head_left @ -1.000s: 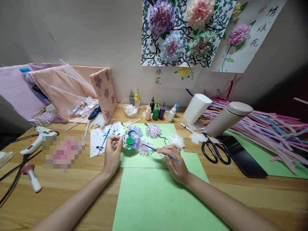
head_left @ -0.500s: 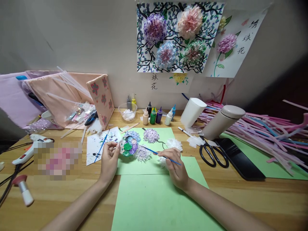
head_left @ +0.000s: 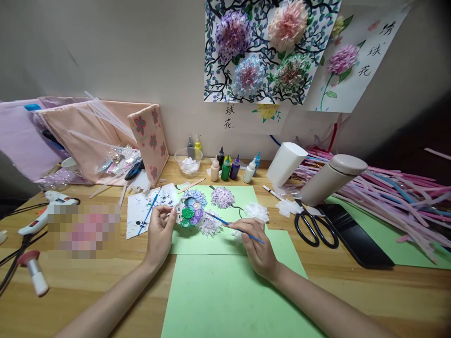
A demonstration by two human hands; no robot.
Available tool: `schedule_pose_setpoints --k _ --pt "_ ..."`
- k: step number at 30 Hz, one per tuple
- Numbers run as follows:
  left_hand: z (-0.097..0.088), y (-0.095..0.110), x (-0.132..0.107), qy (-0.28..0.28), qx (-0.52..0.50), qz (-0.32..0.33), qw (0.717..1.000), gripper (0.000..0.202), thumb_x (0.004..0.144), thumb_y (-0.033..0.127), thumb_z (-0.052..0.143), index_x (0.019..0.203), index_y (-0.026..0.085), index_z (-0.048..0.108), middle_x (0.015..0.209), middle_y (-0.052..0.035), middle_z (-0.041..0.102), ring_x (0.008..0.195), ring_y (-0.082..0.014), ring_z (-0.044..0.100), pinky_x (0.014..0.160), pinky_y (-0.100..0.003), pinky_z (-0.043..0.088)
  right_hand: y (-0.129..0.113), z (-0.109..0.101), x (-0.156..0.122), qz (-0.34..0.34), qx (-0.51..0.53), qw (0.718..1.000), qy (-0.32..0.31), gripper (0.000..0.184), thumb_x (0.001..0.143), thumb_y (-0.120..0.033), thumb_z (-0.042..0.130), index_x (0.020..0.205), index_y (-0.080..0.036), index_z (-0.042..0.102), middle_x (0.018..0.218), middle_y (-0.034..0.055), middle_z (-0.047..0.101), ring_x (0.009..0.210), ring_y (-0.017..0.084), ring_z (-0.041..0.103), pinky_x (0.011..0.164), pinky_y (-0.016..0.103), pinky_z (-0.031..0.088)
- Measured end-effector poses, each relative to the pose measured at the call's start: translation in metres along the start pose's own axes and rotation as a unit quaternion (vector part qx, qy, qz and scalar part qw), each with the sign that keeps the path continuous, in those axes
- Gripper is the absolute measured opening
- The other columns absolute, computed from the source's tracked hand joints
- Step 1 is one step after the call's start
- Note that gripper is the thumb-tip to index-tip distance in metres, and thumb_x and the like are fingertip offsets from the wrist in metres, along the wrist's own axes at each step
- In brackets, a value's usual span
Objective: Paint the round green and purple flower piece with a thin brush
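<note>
View shifted slightly since earlier frame; both hands kept almost in place. Blue brush [head_left: 216, 218] gripped by closed fingers of right hand [head_left: 259, 244], near frame centre, tip pointed left toward palette. Palette [head_left: 190, 212] pinched between thumb and fingers of left hand [head_left: 162, 230], left of centre; brush contact cannot be told. Pale purple flower [head_left: 210, 225] seen just beside palette, on green sheet [head_left: 204, 247]. Paint bottles [head_left: 225, 170] grouped above, mid-frame. Black phone [head_left: 357, 237] laid at right.

On the wall [head_left: 116, 61] ahead of me I read 绣球花, written top to bottom on the right sheet [head_left: 357, 58]; on the lower sheet [head_left: 246, 118], partly hidden by the painting [head_left: 260, 51], I can make out only 球花.
</note>
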State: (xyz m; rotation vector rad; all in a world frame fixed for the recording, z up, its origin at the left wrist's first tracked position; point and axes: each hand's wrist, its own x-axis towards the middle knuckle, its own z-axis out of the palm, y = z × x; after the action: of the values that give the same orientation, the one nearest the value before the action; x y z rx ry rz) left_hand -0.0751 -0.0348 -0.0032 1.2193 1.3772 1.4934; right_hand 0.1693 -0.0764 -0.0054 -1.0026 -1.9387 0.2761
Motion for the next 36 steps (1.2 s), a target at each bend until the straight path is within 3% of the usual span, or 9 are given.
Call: schedule_pose_setpoints --k 8,21,36 --pt "-0.0008 -0.0027 0.0009 0.000 0.008 0.006 1.000 0.028 0.078 0.042 0.060 0.088 0.020 0.046 0.078 0.0018 0.052 0.069 -0.0118 0.053 0.061 -0.022 0.043 -0.0007 -0.0025 -0.0021 -0.024 -0.005 1.000 0.008 0.026 0.094 -0.020 0.030 0.109 -0.024 0.051 0.097 0.0035 0.066 0.092 0.018 0.058 0.084 0.037 0.030" --pt "0.0002 -0.0007 -0.0009 -0.019 -0.004 -0.012 1.000 0.028 0.077 0.042 0.061 0.088 0.021 0.047 0.078 0.0027 0.051 0.064 -0.0101 0.052 0.057 -0.020 0.043 -0.0015 -0.0024 -0.0030 -0.070 -0.012 0.997 -0.040 0.029 0.089 -0.014 0.036 0.112 -0.025 0.049 0.104 0.0020 0.067 0.095 0.018 0.056 0.085 0.037 0.029" --pt "0.0010 -0.0001 -0.0008 -0.023 -0.011 -0.015 1.000 0.028 0.076 0.041 0.061 0.088 0.020 0.046 0.077 0.0027 0.052 0.065 -0.0101 0.052 0.059 -0.021 0.043 -0.0025 -0.0044 -0.0004 -0.055 -0.013 0.998 -0.027 0.025 0.084 -0.013 0.037 0.099 -0.025 0.053 0.098 0.0018 0.067 0.091 0.019 0.054 0.080 0.038 0.031"
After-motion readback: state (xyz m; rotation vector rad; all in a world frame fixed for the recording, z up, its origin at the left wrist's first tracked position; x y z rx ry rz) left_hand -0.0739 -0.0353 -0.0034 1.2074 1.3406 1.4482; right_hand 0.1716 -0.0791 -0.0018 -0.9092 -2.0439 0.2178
